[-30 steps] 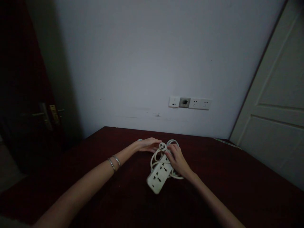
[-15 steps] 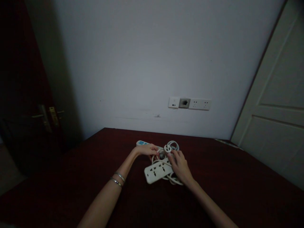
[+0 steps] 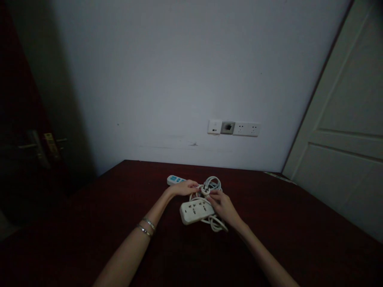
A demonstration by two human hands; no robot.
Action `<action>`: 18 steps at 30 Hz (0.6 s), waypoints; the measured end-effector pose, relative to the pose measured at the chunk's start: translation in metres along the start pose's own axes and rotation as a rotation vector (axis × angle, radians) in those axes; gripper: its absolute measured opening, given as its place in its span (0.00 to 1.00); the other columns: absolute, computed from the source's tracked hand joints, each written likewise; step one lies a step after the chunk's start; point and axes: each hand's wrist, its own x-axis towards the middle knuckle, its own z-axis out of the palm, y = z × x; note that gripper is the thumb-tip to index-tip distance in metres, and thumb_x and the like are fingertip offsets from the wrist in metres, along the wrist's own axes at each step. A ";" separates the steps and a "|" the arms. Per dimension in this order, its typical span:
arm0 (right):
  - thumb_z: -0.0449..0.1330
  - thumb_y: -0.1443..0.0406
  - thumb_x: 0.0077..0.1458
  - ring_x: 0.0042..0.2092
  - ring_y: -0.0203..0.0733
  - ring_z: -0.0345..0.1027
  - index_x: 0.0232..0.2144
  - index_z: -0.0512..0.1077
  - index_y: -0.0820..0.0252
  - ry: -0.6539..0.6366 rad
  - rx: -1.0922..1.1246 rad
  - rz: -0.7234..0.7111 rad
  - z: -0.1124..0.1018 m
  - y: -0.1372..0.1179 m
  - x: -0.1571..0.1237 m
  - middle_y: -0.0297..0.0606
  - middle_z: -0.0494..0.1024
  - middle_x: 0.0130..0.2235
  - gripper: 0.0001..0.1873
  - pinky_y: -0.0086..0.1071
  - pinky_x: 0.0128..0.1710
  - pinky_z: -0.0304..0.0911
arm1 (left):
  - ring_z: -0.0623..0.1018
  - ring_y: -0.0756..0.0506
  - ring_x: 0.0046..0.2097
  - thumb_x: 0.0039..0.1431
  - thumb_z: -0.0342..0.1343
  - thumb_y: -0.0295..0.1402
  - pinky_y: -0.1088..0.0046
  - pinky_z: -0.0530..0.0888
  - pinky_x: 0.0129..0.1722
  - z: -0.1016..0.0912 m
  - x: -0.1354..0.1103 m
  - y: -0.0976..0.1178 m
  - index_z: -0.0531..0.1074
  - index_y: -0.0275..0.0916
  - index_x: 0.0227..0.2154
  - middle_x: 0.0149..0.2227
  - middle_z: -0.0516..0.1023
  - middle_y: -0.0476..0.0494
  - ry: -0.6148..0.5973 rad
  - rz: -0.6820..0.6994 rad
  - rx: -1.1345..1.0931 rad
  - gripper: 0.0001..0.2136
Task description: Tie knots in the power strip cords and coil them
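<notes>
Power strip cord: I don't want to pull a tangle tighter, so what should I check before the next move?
1. Plug out of the wall sockets: ok, the right hand pinches it over the table.
2. Left hand grip on the cord: cannot tell, its fingertips are at the loops beside the plug.
3. Cord free of tangles: not ok, loops lie heaped around the power strip.
4. Power strip sockets empty: ok, they face up with nothing plugged in.
5. Small blue-and-white device clear of the loops: cannot tell, it lies close behind the left hand.
</notes>
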 end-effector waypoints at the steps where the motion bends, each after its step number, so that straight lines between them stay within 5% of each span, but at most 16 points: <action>1: 0.50 0.59 0.57 0.46 0.44 0.66 0.36 0.78 0.59 -0.008 0.000 0.011 0.000 0.000 0.001 0.44 0.72 0.45 0.17 0.35 0.49 0.58 | 0.72 0.50 0.31 0.57 0.49 0.35 0.76 0.67 0.31 0.000 0.000 0.002 0.71 0.32 0.40 0.32 0.75 0.43 0.002 -0.001 0.030 0.13; 10: 0.52 0.61 0.55 0.45 0.44 0.66 0.33 0.78 0.57 -0.058 -0.128 0.146 -0.004 -0.009 0.002 0.43 0.72 0.45 0.15 0.36 0.47 0.59 | 0.71 0.51 0.30 0.58 0.48 0.33 0.77 0.66 0.31 0.000 -0.003 0.014 0.71 0.32 0.36 0.30 0.74 0.45 -0.048 0.013 0.064 0.11; 18: 0.60 0.62 0.46 0.43 0.46 0.67 0.33 0.77 0.60 0.164 0.200 0.069 -0.002 -0.002 0.002 0.44 0.73 0.40 0.12 0.39 0.46 0.62 | 0.72 0.51 0.33 0.55 0.51 0.29 0.76 0.67 0.34 -0.006 -0.008 0.026 0.68 0.33 0.36 0.31 0.74 0.46 -0.061 -0.010 0.012 0.07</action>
